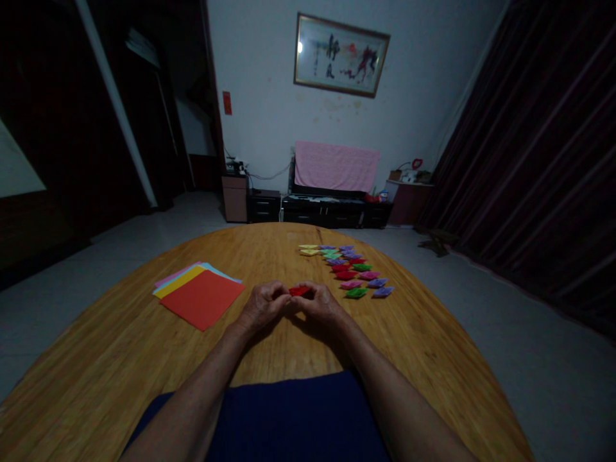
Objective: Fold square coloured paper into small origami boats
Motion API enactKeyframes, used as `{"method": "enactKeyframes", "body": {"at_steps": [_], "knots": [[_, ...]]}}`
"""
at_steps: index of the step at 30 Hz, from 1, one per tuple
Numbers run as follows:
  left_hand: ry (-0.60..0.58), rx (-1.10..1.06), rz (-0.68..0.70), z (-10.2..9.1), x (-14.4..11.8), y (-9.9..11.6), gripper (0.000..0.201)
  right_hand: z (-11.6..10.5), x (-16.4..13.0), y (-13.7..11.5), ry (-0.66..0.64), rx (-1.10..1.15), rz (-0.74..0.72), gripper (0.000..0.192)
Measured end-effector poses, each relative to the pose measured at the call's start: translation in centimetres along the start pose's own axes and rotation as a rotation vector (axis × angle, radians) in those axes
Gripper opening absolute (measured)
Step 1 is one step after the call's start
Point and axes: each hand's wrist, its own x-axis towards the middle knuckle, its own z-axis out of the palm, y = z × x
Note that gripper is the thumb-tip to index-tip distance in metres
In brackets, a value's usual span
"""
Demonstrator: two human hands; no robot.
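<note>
Evidently, the left hand (264, 303) and right hand (320, 303) finger-pinch a small folded red-paper piece (299, 291). Toward twelve o'clock, gold-framed black-brushed calligraphy (341, 56) looks unreadable.

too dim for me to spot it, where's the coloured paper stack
In the head view, the coloured paper stack lies on the left of the wooden table, left of the left hand.

On the framed picture (359, 74), you can see two large black brushed characters (332, 47): the upper appears to be 静; the lower is unclear. The smaller writing (316, 59) to their left is not legible to you.
</note>
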Motion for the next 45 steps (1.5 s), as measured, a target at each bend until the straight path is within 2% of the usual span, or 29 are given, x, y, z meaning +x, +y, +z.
{"method": "enactKeyframes", "body": {"at_steps": [14, 20, 25, 29, 32, 41, 45], "knots": [[0.015, -0.042, -0.025, 0.4, 0.2, -0.5, 0.014, -1.6, 2.1, 1.3, 0.039, -0.066, -0.010, 0.022], [0.037, -0.066, -0.082, 0.4, 0.2, 0.2, 0.015, -0.9, 1.8, 1.4, 0.049, 0.070, 0.052, 0.024], [0.056, -0.085, -0.088, 0.4, 0.2, 0.5, 0.014, -0.3, 1.2, 1.1, 0.071, 0.146, 0.047, 0.020], [0.028, -0.163, -0.144, 0.4, 0.0, 0.4, 0.023, -0.2, 0.9, 0.6, 0.088, 0.162, 0.053, 0.020], [-0.023, -0.254, -0.195, 0.5, -0.1, 0.6, 0.021, -0.2, 0.7, 0.4, 0.091, 0.185, 0.053, 0.021], [-0.011, -0.459, -0.378, 0.9, -0.1, 0.3, 0.018, -1.0, 1.6, 1.6, 0.079, 0.077, 0.043, 0.028], [-0.036, -0.582, -0.439, 0.9, -0.3, 0.2, 0.018, -0.9, 1.4, 1.6, 0.085, 0.110, 0.026, 0.027]]}}
